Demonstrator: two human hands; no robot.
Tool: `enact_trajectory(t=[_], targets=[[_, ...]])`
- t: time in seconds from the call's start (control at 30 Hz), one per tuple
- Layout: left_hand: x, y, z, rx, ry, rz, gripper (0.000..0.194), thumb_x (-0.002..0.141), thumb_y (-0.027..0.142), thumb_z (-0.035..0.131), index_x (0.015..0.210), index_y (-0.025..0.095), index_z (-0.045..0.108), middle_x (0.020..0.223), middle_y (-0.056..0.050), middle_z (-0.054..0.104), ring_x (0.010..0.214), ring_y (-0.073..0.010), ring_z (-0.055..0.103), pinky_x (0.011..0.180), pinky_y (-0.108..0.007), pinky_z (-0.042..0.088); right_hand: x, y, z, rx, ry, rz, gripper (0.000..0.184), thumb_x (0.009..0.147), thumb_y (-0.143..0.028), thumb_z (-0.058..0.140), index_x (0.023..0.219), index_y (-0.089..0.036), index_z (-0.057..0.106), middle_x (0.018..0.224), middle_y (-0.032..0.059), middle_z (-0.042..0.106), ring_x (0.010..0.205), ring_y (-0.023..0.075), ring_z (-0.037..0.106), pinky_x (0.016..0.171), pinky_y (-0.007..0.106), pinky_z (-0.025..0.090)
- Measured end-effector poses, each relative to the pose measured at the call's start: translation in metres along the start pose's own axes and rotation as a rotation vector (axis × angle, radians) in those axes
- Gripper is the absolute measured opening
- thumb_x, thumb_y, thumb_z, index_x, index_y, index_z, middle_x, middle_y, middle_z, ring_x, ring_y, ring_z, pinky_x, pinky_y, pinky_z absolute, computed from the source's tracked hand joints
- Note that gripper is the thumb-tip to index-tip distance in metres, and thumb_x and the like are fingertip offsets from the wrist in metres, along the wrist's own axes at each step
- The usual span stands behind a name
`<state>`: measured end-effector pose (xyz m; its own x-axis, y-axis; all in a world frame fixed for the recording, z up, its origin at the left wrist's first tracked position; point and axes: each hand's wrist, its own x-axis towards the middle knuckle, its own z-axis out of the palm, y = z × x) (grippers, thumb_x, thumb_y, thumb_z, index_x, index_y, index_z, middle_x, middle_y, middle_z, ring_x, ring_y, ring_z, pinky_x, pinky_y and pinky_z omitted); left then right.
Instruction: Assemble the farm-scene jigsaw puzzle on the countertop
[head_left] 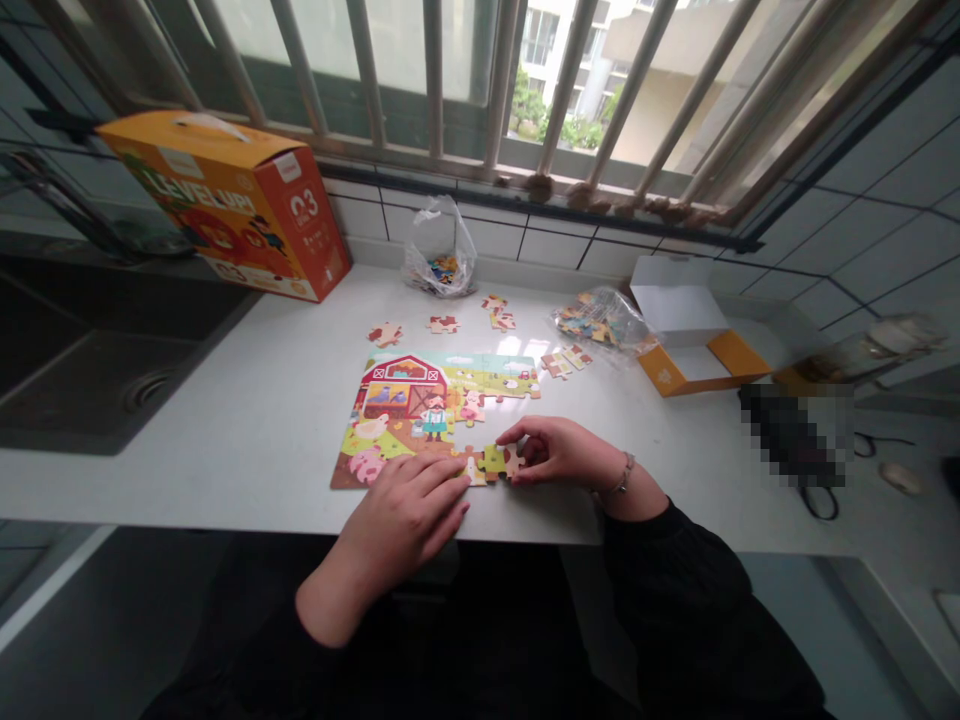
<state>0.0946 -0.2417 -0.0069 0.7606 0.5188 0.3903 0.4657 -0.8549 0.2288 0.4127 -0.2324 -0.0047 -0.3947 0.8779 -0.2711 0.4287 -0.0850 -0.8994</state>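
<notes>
Right hand [559, 455] pinching piece [513, 460] between fingers, at puzzle's [405, 405] lower row; hard push could buckle it. Left hand [405, 505] resting on puzzle, fingers loosely extended; drag might skew it.

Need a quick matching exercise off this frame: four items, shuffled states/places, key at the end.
Column 1
1. Left hand
2. Right hand
3. LEVEL UP! box
4. Small orange-and-white box

Column 2
A. Standing upright beside the dark sink
B. Thumb and finger at a puzzle piece
C. Open, to the right of a clear bag of pieces
D. Laid over the near edge of the farm puzzle

Pairs: 1-D, 2-B, 3-A, 4-C
</notes>
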Motion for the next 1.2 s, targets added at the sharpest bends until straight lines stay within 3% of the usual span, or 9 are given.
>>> enact_trajectory(t=[0.23, 0.43, 0.97, 1.2], targets=[[0.0, 0.0, -0.001, 0.015, -0.047, -0.011, 0.029, 0.111, 0.031, 0.061, 0.137, 0.023, 0.071, 0.141, -0.009, 0.073, 0.125, -0.0312, 0.065, 0.101, -0.048, 0.047, -0.003, -0.009, -0.004, -0.134, -0.002, -0.088, 0.059, 0.079, -0.048, 0.097, 0.129, -0.023, 0.079, 0.083, -0.0024, 0.065, 0.07, 0.0122, 0.055, 0.063, 0.024, 0.046], [0.002, 0.001, 0.0, 0.043, -0.093, -0.021, 0.035, 0.111, 0.036, 0.062, 0.143, 0.025, 0.069, 0.143, -0.011, 0.071, 0.132, -0.034, 0.062, 0.103, -0.05, 0.048, -0.005, -0.007, -0.006, -0.205, 0.007, -0.112, 0.056, 0.082, -0.048, 0.094, 0.129, -0.022, 0.079, 0.083, -0.0015, 0.066, 0.072, 0.0134, 0.057, 0.065, 0.026, 0.047], [0.007, 0.006, 0.003, 0.07, -0.104, -0.05, 0.039, 0.109, 0.042, 0.064, 0.145, 0.028, 0.067, 0.145, -0.012, 0.069, 0.132, -0.0365, 0.058, 0.102, -0.052, 0.045, -0.005, -0.009, -0.004, -0.165, -0.002, -0.101, 0.053, 0.082, -0.047, 0.093, 0.126, -0.022, 0.079, 0.082, -0.0022, 0.064, 0.072, 0.0133, 0.056, 0.065, 0.025, 0.046], [0.004, 0.005, 0.004, 0.027, -0.101, -0.069, 0.037, 0.11, 0.039, 0.062, 0.143, 0.025, 0.067, 0.144, -0.012, 0.069, 0.133, -0.0355, 0.059, 0.105, -0.053, 0.046, -0.007, -0.01, -0.004, -0.04, 0.019, -0.068, 0.046, 0.084, -0.041, 0.089, 0.124, -0.023, 0.075, 0.081, -0.0047, 0.057, 0.071, 0.0126, 0.052, 0.065, 0.025, 0.044]])
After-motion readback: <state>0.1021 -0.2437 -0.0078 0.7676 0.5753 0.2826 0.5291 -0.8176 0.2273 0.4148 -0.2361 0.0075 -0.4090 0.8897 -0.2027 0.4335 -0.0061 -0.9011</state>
